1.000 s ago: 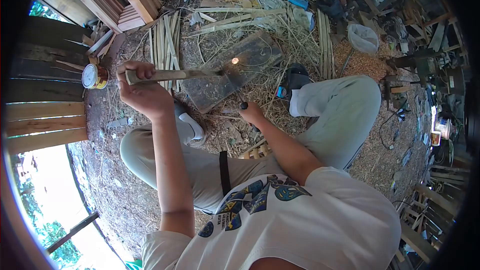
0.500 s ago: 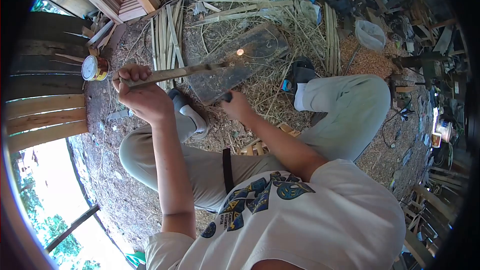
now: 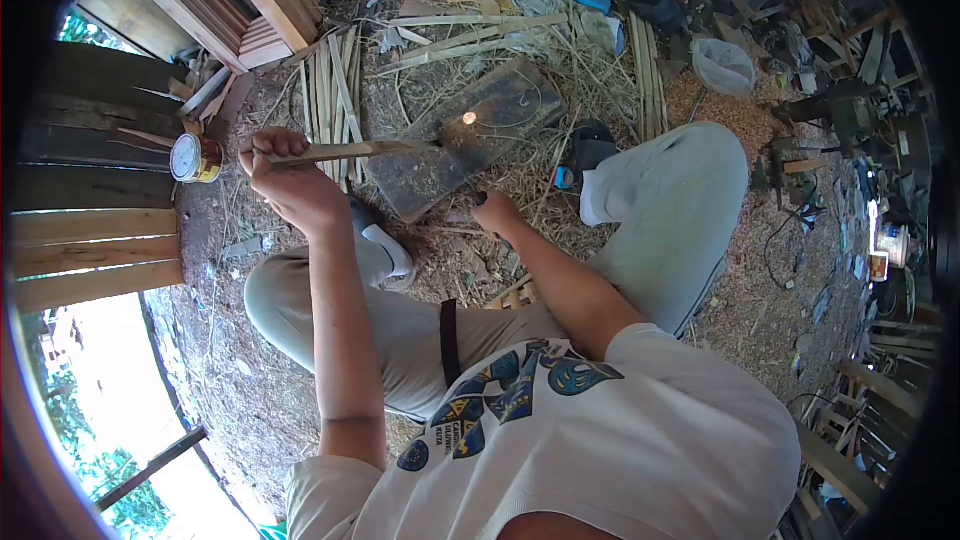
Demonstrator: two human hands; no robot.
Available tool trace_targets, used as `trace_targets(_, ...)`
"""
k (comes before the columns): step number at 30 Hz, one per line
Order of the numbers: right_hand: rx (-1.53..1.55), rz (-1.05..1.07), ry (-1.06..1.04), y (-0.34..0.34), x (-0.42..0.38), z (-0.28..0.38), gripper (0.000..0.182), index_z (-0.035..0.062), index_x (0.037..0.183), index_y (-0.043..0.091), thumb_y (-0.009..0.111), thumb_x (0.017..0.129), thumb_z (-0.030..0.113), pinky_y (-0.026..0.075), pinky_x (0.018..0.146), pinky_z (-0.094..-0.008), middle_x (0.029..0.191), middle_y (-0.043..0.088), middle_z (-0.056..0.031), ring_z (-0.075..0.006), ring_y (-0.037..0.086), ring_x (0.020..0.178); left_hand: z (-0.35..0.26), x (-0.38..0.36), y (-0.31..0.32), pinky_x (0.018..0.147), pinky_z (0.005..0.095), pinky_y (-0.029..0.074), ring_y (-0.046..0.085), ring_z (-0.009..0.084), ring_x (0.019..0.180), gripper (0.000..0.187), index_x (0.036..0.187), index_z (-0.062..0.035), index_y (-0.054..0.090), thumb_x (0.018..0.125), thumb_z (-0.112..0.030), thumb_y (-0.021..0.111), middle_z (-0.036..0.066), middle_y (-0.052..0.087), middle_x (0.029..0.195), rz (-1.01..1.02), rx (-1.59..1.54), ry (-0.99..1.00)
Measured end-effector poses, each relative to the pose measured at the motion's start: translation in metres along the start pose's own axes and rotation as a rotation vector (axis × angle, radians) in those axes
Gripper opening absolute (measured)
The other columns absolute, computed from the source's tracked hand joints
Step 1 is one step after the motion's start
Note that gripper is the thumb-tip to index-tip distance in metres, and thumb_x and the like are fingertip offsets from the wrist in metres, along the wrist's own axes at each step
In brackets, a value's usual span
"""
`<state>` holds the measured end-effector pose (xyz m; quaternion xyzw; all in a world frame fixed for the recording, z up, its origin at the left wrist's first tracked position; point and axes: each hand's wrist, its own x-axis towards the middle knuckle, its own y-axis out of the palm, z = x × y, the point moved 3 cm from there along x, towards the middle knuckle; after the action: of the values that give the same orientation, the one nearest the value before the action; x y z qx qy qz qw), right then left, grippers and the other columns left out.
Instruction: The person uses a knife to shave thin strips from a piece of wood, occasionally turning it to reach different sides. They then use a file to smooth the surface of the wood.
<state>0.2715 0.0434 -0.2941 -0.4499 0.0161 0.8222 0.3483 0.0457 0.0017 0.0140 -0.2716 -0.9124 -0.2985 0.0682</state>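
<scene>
My left hand is closed around the near end of a bamboo strip, which reaches right over a dark, worn wooden board on the ground. Lower and to the right, my right hand is wrapped round a dark-handled tool. A thin dark part of this tool points up toward the board's near edge; most of its handle is hidden in the fist. A small bright spot of light falls on the board beyond the strip's far end.
Split strips lie in a bundle beyond my left hand, with more strips at the right. A paint can stands by the plank wall. Shavings cover the ground. A clear plastic bag sits by orange-brown chips, and scrap wood fills the right side.
My right hand has moved right, away from my left hand, with the dark-handled tool. My left hand still holds the strip, now turned a little flatter. The view has shifted slightly.
</scene>
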Motion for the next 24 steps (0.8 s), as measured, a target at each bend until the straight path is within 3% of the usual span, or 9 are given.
trace_targets(1, 0.003, 0.005, 0.007, 0.002, -0.012, 0.006, 0.026, -0.0012, 0.106, 0.069, 0.065, 0.095, 0.022, 0.050, 0.059, -0.0465, 0.071, 0.065, -0.0168, -0.0288, 0.067, 0.067, -0.002, -0.004, 0.000, 0.073, 0.0316, 0.037, 0.038, 0.0144, 0.076, 0.009, 0.094, -0.0133, 0.040, 0.095, -0.018, 0.033, 0.003, 0.043, 0.086, -0.001, 0.006, -0.007)
trace_targets(4, -0.052, -0.205, -0.293, 0.019, -0.016, 0.036, 0.030, -0.0014, 0.099, 0.069, 0.070, 0.090, 0.027, 0.050, 0.064, -0.0502, 0.078, 0.069, -0.0203, -0.0364, 0.065, 0.069, -0.002, -0.008, 0.002, 0.074, 0.0320, 0.037, 0.038, 0.0146, 0.077, 0.008, 0.095, -0.0133, 0.040, 0.095, -0.016, 0.033, 0.004, 0.043, 0.087, -0.039, 0.031, -0.007)
trace_targets(8, 0.041, -0.324, -0.565, 0.042, -0.019, 0.054, 0.032, -0.0014, 0.101, 0.068, 0.070, 0.090, 0.029, 0.050, 0.066, -0.0506, 0.077, 0.068, -0.0202, -0.0395, 0.064, 0.070, 0.000, -0.006, -0.008, 0.077, 0.0321, 0.036, 0.039, 0.0147, 0.080, 0.007, 0.096, -0.0133, 0.040, 0.096, -0.015, 0.033, 0.003, 0.043, 0.090, -0.042, -0.002, 0.024)
trace_targets(11, 0.056, -0.316, -0.474, 0.047, 0.010, 0.010, 0.030, 0.0008, 0.100, 0.070, 0.070, 0.092, 0.029, 0.051, 0.066, -0.0499, 0.078, 0.068, -0.0201, -0.0379, 0.066, 0.073, 0.000, 0.001, -0.014, 0.079, 0.0319, 0.037, 0.040, 0.0145, 0.082, 0.007, 0.098, -0.0133, 0.041, 0.097, -0.015, 0.034, 0.003, 0.042, 0.090, -0.028, -0.086, 0.012)
trace_targets(13, -0.030, -0.123, -0.151, 0.049, 0.047, -0.043, 0.026, 0.0012, 0.097, 0.071, 0.068, 0.094, 0.027, 0.051, 0.065, -0.0504, 0.078, 0.069, -0.0187, -0.0343, 0.068, 0.069, 0.001, 0.003, -0.011, 0.080, 0.0317, 0.037, 0.041, 0.0141, 0.083, 0.007, 0.098, -0.0134, 0.042, 0.097, -0.014, 0.036, 0.003, 0.042, 0.091, -0.004, -0.112, -0.018)
trace_targets(16, -0.040, -0.131, -0.025, 0.029, 0.039, -0.046, 0.026, -0.0002, 0.095, 0.069, 0.066, 0.096, 0.026, 0.051, 0.060, -0.0497, 0.072, 0.066, -0.0164, -0.0290, 0.066, 0.059, 0.005, 0.002, -0.002, 0.084, 0.0325, 0.037, 0.041, 0.0136, 0.087, 0.009, 0.104, -0.0120, 0.044, 0.103, -0.019, 0.039, 0.003, 0.044, 0.096, 0.082, -0.109, 0.043)
trace_targets(20, -0.250, -0.224, -0.075, 0.026, 0.036, -0.041, 0.029, -0.0029, 0.094, 0.067, 0.066, 0.098, 0.026, 0.049, 0.052, -0.0482, 0.066, 0.062, -0.0145, -0.0265, 0.061, 0.049, 0.008, -0.003, -0.001, 0.089, 0.0338, 0.037, 0.043, 0.0138, 0.093, 0.018, 0.110, -0.0101, 0.044, 0.111, -0.028, 0.041, 0.004, 0.047, 0.103, 0.131, -0.050, 0.064)
trace_targets(22, -0.204, -0.115, 0.054, 0.023, 0.029, -0.032, 0.029, -0.0019, 0.094, 0.067, 0.065, 0.099, 0.027, 0.047, 0.048, -0.0453, 0.060, 0.058, -0.0126, -0.0259, 0.057, 0.044, 0.008, 0.002, 0.002, 0.092, 0.0347, 0.039, 0.046, 0.0152, 0.095, 0.020, 0.110, -0.0092, 0.045, 0.113, -0.029, 0.041, 0.005, 0.050, 0.107, 0.142, 0.002, 0.064)
trace_targets(24, -0.116, -0.056, 0.025, 0.015, 0.023, -0.023, 0.030, -0.0006, 0.091, 0.066, 0.065, 0.100, 0.028, 0.047, 0.047, -0.0445, 0.058, 0.056, -0.0109, -0.0252, 0.056, 0.043, 0.006, 0.013, 0.003, 0.093, 0.0351, 0.040, 0.048, 0.0158, 0.095, 0.018, 0.110, -0.0088, 0.045, 0.113, -0.027, 0.042, 0.006, 0.053, 0.107, 0.192, 0.009, 0.076)
